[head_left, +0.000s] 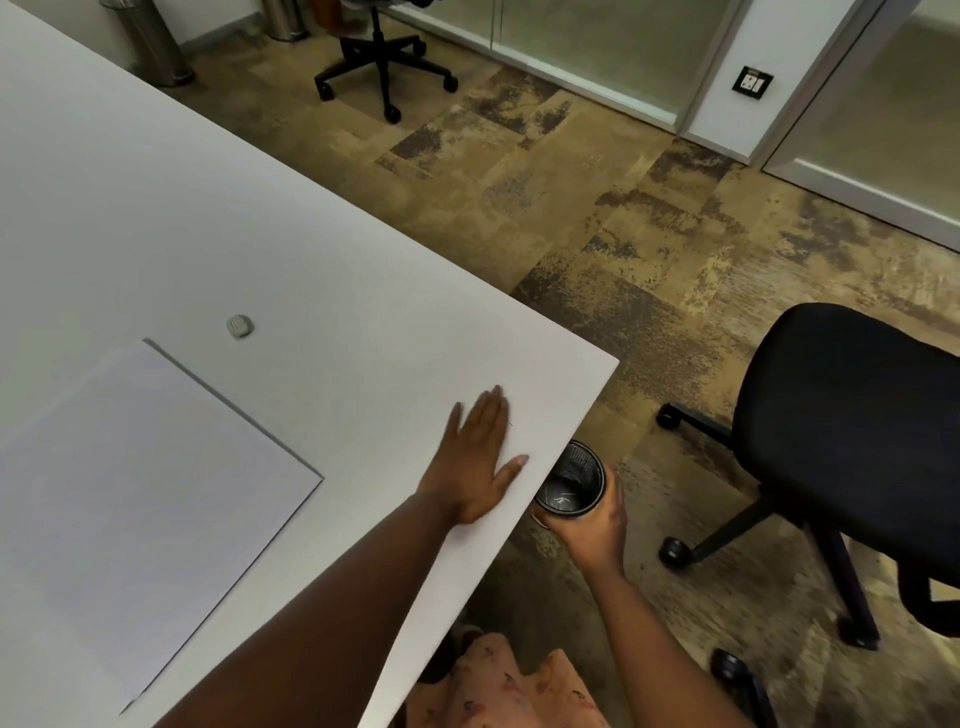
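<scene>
Right hand (592, 525) grips a black cup (571, 480) just right of the table (260, 234) edge (its left rim hidden beneath); left hand (475, 462) lies flat, fingers straight, on top.

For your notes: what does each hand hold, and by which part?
The right hand grips the black cup round its side; the left hand holds nothing.
</scene>
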